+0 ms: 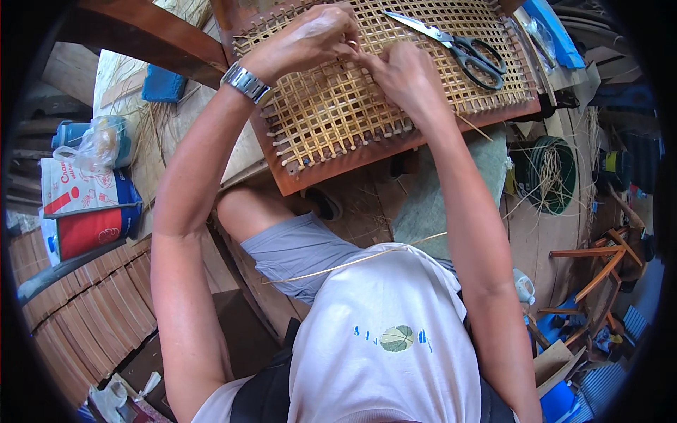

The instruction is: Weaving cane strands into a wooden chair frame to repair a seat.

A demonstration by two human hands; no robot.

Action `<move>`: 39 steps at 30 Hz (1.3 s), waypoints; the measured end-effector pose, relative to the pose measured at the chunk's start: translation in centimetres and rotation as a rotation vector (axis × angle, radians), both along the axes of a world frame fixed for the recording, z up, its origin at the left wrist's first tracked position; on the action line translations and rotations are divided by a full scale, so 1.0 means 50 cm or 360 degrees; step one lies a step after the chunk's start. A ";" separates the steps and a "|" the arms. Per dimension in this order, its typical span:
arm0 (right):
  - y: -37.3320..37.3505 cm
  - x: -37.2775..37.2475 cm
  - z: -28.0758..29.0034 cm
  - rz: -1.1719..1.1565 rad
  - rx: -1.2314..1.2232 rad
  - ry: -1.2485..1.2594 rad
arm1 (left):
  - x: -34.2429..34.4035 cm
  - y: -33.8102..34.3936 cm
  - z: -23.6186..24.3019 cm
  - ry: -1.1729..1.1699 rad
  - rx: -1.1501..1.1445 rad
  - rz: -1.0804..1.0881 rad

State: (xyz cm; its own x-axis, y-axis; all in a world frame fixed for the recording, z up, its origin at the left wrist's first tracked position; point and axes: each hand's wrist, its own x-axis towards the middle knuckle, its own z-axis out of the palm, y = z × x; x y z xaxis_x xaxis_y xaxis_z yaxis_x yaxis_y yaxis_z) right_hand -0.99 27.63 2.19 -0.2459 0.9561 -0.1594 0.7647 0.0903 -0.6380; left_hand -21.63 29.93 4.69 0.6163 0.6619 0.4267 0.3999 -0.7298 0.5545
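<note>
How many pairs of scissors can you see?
1: the scissors lie on the woven panel, to the right of the right hand. Others may be hidden.

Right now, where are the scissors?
In the head view, the scissors lie on the upper right part of the woven cane panel, just to the right of the right hand.

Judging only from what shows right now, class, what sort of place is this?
Probably a furniture-caning workshop: a woven cane panel in a wooden frame, scissors lying on it, a green container with loose strands.
</note>
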 end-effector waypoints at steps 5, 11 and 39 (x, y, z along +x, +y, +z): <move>-0.032 0.039 0.031 0.0184 0.0541 -0.0347 | -0.031 -0.018 -0.013 0.0460 -0.0472 0.0466; -0.106 0.241 0.095 -0.0234 0.0229 0.0044 | 0.001 -0.170 0.064 0.0194 -0.0302 0.1210; 0.014 0.092 0.044 0.0553 0.0174 -0.0031 | -0.036 -0.079 0.021 0.0336 -0.0663 0.1502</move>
